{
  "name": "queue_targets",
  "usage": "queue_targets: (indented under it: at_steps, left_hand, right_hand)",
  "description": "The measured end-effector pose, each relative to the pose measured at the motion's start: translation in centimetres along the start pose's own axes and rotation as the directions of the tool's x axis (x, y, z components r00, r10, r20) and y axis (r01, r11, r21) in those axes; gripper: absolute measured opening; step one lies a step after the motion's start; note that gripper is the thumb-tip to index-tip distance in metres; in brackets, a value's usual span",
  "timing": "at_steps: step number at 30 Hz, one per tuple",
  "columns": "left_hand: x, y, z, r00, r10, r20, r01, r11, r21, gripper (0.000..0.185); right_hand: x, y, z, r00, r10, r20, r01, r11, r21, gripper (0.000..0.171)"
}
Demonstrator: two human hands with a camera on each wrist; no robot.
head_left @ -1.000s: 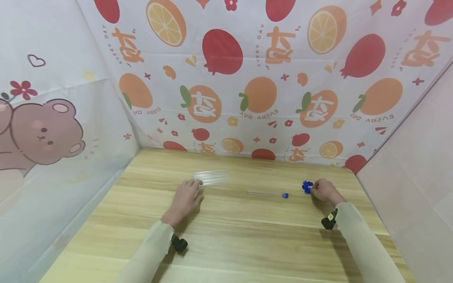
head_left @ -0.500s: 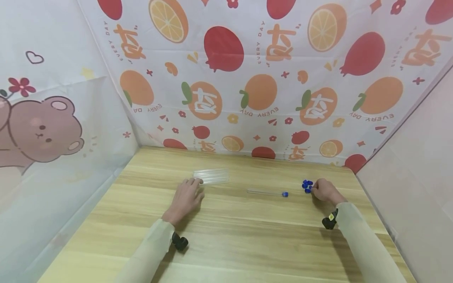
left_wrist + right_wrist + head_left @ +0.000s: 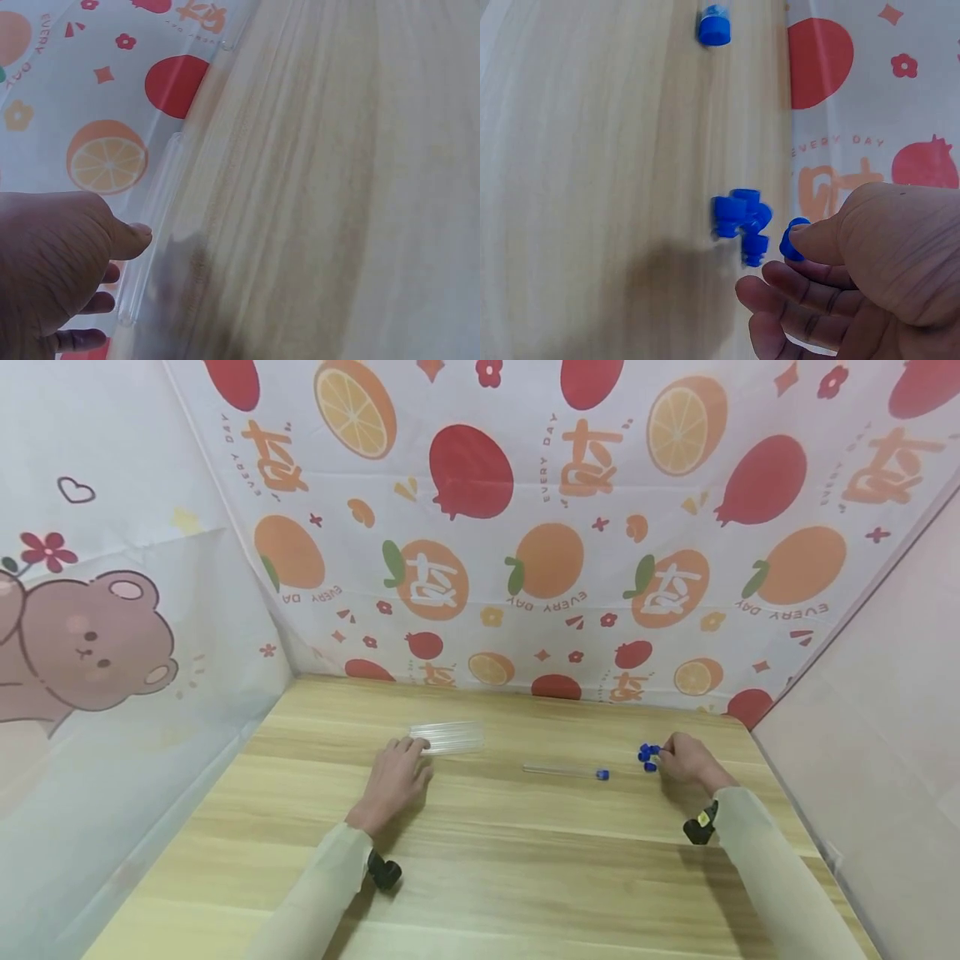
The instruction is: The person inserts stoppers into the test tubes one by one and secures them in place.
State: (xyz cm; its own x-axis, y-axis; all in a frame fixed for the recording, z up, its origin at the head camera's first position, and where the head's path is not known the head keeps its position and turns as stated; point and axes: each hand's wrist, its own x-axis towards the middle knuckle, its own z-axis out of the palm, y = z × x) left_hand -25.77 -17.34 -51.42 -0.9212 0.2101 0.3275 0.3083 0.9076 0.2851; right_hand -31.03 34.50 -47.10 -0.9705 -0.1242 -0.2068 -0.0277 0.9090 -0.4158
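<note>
The left hand (image 3: 393, 777) lay flat on the wooden table (image 3: 480, 877), palm down and fingers relaxed, gripping nothing. Its fingertips reached the near edge of a bundle of clear tubes (image 3: 447, 737) that lay side by side toward the back of the table; in the left wrist view the thumb rested just beside the closest tube (image 3: 154, 225), though whether it actually touched could not be told.

The right hand (image 3: 686, 760) sat at the far right of the table with its fingers curled. In the right wrist view the thumb and a finger pinched a single blue cap (image 3: 793, 238), held just off a small pile of blue caps (image 3: 739, 217) resting on the table. From the head view that pile (image 3: 648, 755) lay touching or nearly touching the fingertips.

Between the two hands, well apart from both, a single clear tube (image 3: 562, 770) lay on its side, fitted with a blue cap (image 3: 602, 774) at its right end; the same capped end showed at the top of the right wrist view (image 3: 714, 27).

Both arms wore pale sleeves, each with a small black camera mount at the wrist (image 3: 384, 872).

The backdrop cloth (image 3: 525, 527) behind the table carried oranges, red pomegranates and orange fruit shapes, with the words "EVERY DAY" printed repeatedly, some upside down, beside large stylised characters. The left wall panel showed a brown cartoon bear (image 3: 86, 639), a red flower and an outlined heart.
</note>
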Motion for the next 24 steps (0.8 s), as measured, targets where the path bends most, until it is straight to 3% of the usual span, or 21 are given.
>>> queue_targets:
  at_steps: [6, 17, 24]
  left_hand:
    - [0.8, 0.5, 0.1, 1.000, 0.002, -0.019, -0.002, 1.000, 0.024, 0.036]
    - [1.5, 0.0, 0.5, 0.997, -0.068, 0.032, 0.066, 0.995, 0.080, 0.033]
    - [1.9, 0.1, 0.7, 0.998, -0.055, 0.038, 0.052, 0.995, 0.084, 0.026]
  right_hand:
    - [0.5, -1.1, -0.5, 0.998, -0.050, -0.040, 0.049, 0.999, -0.014, 0.019]
    - [0.8, -3.7, -0.9, 0.993, -0.105, -0.045, 0.103, 0.994, -0.036, 0.019]
    - [0.8, -4.4, -1.2, 0.992, -0.107, -0.060, 0.105, 0.994, -0.025, 0.019]
